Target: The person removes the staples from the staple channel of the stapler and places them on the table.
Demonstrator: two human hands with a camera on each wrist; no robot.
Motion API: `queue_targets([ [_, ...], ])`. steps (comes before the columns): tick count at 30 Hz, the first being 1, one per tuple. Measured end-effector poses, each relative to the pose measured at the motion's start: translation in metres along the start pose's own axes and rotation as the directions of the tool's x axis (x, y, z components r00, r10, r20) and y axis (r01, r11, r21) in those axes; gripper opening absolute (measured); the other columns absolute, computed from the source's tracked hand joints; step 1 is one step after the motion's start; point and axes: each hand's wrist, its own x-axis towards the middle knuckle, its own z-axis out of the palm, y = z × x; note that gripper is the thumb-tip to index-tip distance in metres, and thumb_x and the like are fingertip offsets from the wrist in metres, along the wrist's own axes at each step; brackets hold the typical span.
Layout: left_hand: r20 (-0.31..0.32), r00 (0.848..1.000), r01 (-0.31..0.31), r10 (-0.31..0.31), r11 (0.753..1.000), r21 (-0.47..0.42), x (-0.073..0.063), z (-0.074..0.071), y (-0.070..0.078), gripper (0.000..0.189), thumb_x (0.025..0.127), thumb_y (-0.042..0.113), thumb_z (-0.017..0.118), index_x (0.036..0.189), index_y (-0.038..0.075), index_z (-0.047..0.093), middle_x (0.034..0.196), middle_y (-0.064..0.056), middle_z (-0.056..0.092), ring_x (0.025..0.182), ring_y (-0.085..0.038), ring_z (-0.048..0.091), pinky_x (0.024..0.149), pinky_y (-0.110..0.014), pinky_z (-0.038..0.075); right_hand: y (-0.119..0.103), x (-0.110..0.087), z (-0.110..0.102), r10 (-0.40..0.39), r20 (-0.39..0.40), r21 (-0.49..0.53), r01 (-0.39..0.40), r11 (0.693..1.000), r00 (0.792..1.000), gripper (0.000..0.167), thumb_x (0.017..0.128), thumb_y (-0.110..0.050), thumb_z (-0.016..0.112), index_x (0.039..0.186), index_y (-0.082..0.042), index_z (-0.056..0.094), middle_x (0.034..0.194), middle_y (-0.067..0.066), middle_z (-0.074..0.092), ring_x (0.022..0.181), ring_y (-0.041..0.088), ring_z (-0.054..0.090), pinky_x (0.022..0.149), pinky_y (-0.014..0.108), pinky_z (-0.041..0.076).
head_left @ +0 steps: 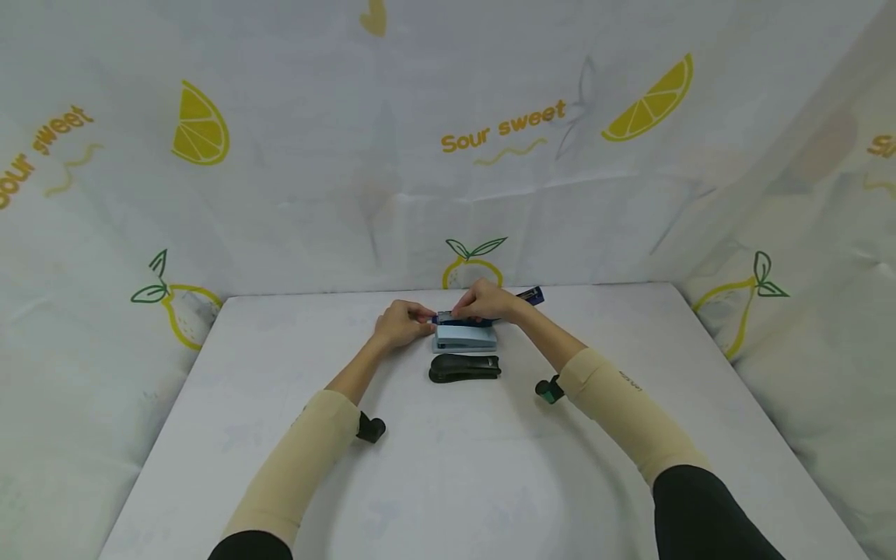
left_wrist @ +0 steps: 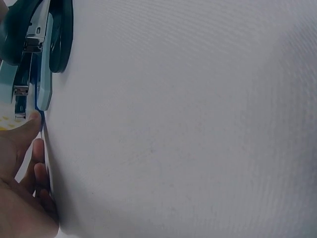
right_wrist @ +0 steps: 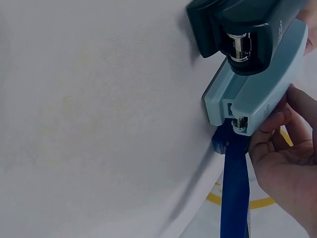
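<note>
A dark blue stapler lies opened up at the back of the table, its top arm swung out to the right. At its left end my left hand pinches the tip between thumb and fingers. My right hand reaches over the same stapler, fingers curled down with the tips at its metal channel; any small piece between them is hidden. Directly in front sits a light blue stapler, closed. In the right wrist view the blue arm extends past the light blue stapler.
A dark green stapler lies in front of the light blue one, roughly parallel to it. The white table ends at a lemon-printed cloth just behind the hands. Small cameras are strapped to both wrists.
</note>
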Motion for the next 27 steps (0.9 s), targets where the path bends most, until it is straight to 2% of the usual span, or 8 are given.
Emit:
queue_targets([
  [3,0.0,1.0,0.004,-0.004,1.0,0.005,0.001,0.0,0.0,0.027,0.098,0.027,0.081,0.124,0.017,0.082,0.105,-0.005,0.076,0.097,-0.02,0.06,0.091,-0.036,0.038,-0.002,-0.002,-0.001,-0.002,0.009,0.004,0.002,1.0,1.0,0.025,0.105,-0.017,0.071,0.118,0.001,0.082,0.104,0.01,0.079,0.081,0.013,0.058,0.073,0.023,0.045],
  [6,0.0,1.0,0.005,-0.005,1.0,0.012,0.002,0.0,0.0,0.027,0.098,0.027,0.081,0.124,0.017,0.082,0.104,-0.005,0.076,0.097,-0.02,0.06,0.09,-0.035,0.037,-0.004,-0.004,-0.002,0.002,0.018,-0.002,-0.001,1.0,1.0,0.025,0.105,-0.018,0.07,0.118,-0.001,0.083,0.095,0.003,0.076,0.08,0.012,0.057,0.073,0.024,0.044],
  [13,0.008,1.0,0.02,-0.02,1.0,0.016,0.006,0.001,0.0,0.028,0.098,0.027,0.082,0.125,0.018,0.082,0.102,-0.003,0.075,0.096,-0.019,0.06,0.089,-0.035,0.037,-0.006,-0.003,-0.006,0.139,0.04,0.118,-0.143,0.983,0.989,0.029,0.105,-0.02,0.072,0.122,0.001,0.081,0.063,-0.009,0.057,0.053,0.004,0.043,0.055,0.019,0.037],
  [19,-0.002,1.0,0.02,-0.02,1.0,0.018,0.004,0.001,-0.001,0.028,0.098,0.027,0.082,0.124,0.017,0.082,0.102,-0.004,0.076,0.098,-0.02,0.061,0.093,-0.038,0.037,-0.004,-0.003,0.002,0.166,-0.004,0.191,-0.163,0.968,0.986,0.026,0.104,-0.016,0.072,0.12,0.003,0.081,0.06,-0.01,0.057,0.051,0.003,0.044,0.053,0.017,0.038],
  [27,-0.013,1.0,0.007,-0.007,1.0,0.021,0.001,0.001,0.0,0.028,0.098,0.027,0.082,0.124,0.016,0.082,0.102,-0.004,0.076,0.097,-0.019,0.062,0.092,-0.038,0.038,-0.001,-0.005,0.006,0.195,0.009,0.335,-0.187,0.924,0.981,0.029,0.106,-0.012,0.066,0.126,0.006,0.077,0.062,-0.009,0.059,0.052,0.002,0.044,0.053,0.015,0.039],
])
